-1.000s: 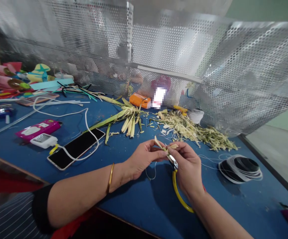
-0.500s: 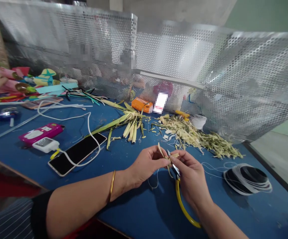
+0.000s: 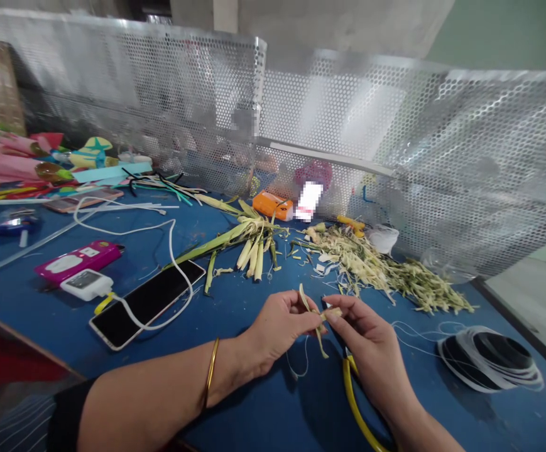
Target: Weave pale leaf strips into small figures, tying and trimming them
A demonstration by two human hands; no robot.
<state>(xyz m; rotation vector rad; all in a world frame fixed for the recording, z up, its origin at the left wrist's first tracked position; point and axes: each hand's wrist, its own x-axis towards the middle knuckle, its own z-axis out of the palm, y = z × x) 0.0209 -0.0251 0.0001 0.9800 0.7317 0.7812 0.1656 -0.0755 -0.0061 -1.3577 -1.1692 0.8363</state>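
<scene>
Between my two hands is a pale, knotted strip of dried leaf [image 3: 320,344], with ends sticking up and hanging down. My left hand [image 3: 279,323], a gold bangle at its wrist, pinches it between thumb and fingers. The thumb and fingertips of my right hand [image 3: 371,333] grip the strip's other end. Yellow-handled scissors [image 3: 355,402] are also tucked in my right hand; their blades are mostly hidden behind the fingers. A thin thread [image 3: 297,375] loops down below my left hand.
Leaf strips [image 3: 249,242] and a heap of knotted pieces [image 3: 371,257] lie beyond my hands. A thread spool [image 3: 487,358] stands at right. Leftward are a phone [image 3: 147,304], a magenta device [image 3: 79,260] and a white cable [image 3: 173,238]. Perforated metal sheeting [image 3: 324,107] borders the back.
The scissor blades, visible between my hands before, have turned back behind my right fingers. My fingertips stay on the leaf strip. The view has shifted slightly, and a hand at far left has mostly gone.
</scene>
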